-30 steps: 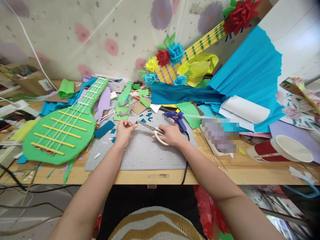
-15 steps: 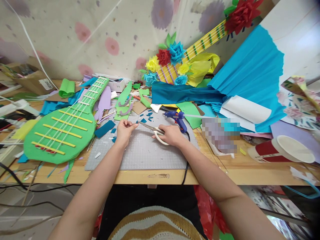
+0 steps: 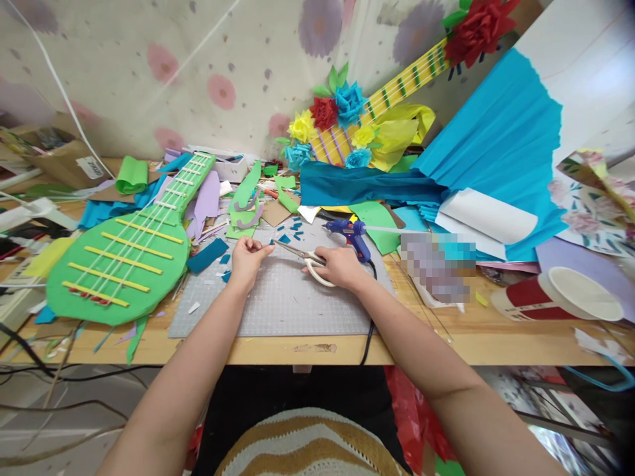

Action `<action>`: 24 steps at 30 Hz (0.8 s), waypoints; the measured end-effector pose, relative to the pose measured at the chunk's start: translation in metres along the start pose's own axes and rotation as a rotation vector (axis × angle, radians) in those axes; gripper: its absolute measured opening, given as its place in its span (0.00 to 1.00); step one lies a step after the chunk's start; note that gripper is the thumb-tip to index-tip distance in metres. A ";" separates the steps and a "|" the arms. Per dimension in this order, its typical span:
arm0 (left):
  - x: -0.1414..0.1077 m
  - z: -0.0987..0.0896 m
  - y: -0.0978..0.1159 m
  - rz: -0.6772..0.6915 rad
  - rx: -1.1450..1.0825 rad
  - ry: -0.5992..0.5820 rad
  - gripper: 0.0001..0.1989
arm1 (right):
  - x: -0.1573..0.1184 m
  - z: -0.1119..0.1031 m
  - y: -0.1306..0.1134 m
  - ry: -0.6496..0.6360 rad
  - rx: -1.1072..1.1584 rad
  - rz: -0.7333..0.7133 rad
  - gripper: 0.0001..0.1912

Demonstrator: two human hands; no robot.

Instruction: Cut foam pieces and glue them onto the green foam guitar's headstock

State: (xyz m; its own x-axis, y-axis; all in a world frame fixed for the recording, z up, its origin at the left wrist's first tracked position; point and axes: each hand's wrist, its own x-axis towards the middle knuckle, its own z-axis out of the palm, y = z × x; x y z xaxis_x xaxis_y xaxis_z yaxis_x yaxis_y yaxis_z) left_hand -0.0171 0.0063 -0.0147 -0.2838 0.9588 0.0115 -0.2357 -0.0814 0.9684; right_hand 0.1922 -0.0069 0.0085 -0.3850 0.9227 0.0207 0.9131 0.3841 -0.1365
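My right hand (image 3: 341, 266) grips a pair of scissors (image 3: 313, 266) by its white handles, the blades pointing left. At the blade tips, my left hand (image 3: 249, 260) pinches a tiny dark blue piece of paper (image 3: 272, 242) between thumb and fingers. Both hands are over a grey cutting mat (image 3: 297, 317). Small dark blue paper scraps (image 3: 296, 227) lie just beyond the blades, and a larger dark blue strip (image 3: 208, 256) lies left of my left hand. Behind my right hand rests a blue glue gun (image 3: 350, 235) with a yellow trigger or tip part.
A green paper lute (image 3: 124, 258) with yellow bars lies at left. Behind stands a yellow paper instrument (image 3: 407, 79) with paper flowers. Blue crepe paper (image 3: 501, 152) spreads at right, above a tipped paper cup (image 3: 555, 295). The glue gun's black cord (image 3: 368, 340) hangs over the table edge.
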 end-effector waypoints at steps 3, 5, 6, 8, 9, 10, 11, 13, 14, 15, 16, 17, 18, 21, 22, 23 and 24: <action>0.000 0.000 0.001 -0.003 0.012 -0.002 0.25 | 0.001 0.001 0.000 0.003 -0.010 0.008 0.30; -0.001 0.000 0.001 -0.006 0.018 -0.005 0.25 | 0.001 0.000 0.000 0.011 -0.020 0.017 0.30; -0.001 0.000 0.001 -0.007 0.021 -0.006 0.25 | 0.000 0.000 0.000 0.015 -0.023 0.020 0.30; -0.001 0.000 0.001 -0.009 0.027 -0.007 0.25 | 0.000 0.000 0.000 0.021 -0.026 0.020 0.29; -0.001 0.000 0.001 -0.008 0.026 -0.008 0.25 | 0.000 0.000 0.001 0.023 -0.025 0.016 0.29; -0.001 -0.001 0.001 -0.008 0.025 -0.009 0.25 | 0.000 0.000 0.001 0.025 -0.023 0.010 0.29; 0.000 -0.001 0.001 -0.006 0.022 -0.011 0.25 | 0.000 0.000 0.001 0.026 -0.020 0.004 0.29; 0.000 -0.001 0.000 -0.003 0.016 -0.016 0.25 | 0.000 0.000 0.001 0.024 -0.018 -0.001 0.28; 0.000 -0.002 -0.001 -0.001 0.014 -0.018 0.25 | 0.000 0.001 0.002 0.021 -0.017 0.001 0.28; 0.001 -0.002 -0.001 0.000 0.013 -0.021 0.26 | 0.001 0.001 0.002 0.020 -0.016 0.003 0.28; 0.001 -0.002 -0.002 -0.002 0.010 -0.024 0.26 | 0.001 0.000 0.002 0.020 -0.015 0.004 0.28; 0.001 -0.002 -0.002 -0.004 0.004 -0.028 0.26 | 0.001 0.000 0.002 0.021 -0.012 0.003 0.28; 0.001 -0.002 -0.002 -0.007 -0.004 -0.034 0.26 | 0.001 0.000 0.002 0.022 -0.008 0.000 0.28; 0.001 -0.002 -0.001 -0.018 -0.029 -0.065 0.25 | 0.001 -0.001 0.003 0.013 -0.001 -0.003 0.28; 0.001 -0.002 -0.001 -0.020 -0.031 -0.073 0.25 | 0.001 -0.001 0.003 0.009 -0.001 -0.005 0.28; 0.001 -0.002 0.000 -0.016 -0.027 -0.077 0.25 | 0.000 -0.001 0.004 0.007 -0.003 -0.009 0.28; 0.001 -0.003 0.000 -0.010 -0.019 -0.078 0.24 | 0.000 -0.001 0.004 0.008 -0.004 -0.016 0.28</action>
State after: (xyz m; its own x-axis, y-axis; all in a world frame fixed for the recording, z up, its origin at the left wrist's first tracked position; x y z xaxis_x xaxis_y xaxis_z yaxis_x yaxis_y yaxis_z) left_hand -0.0199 0.0062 -0.0150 -0.2086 0.9777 0.0222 -0.2557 -0.0764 0.9637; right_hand 0.1960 -0.0051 0.0095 -0.3981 0.9168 0.0310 0.9076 0.3986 -0.1322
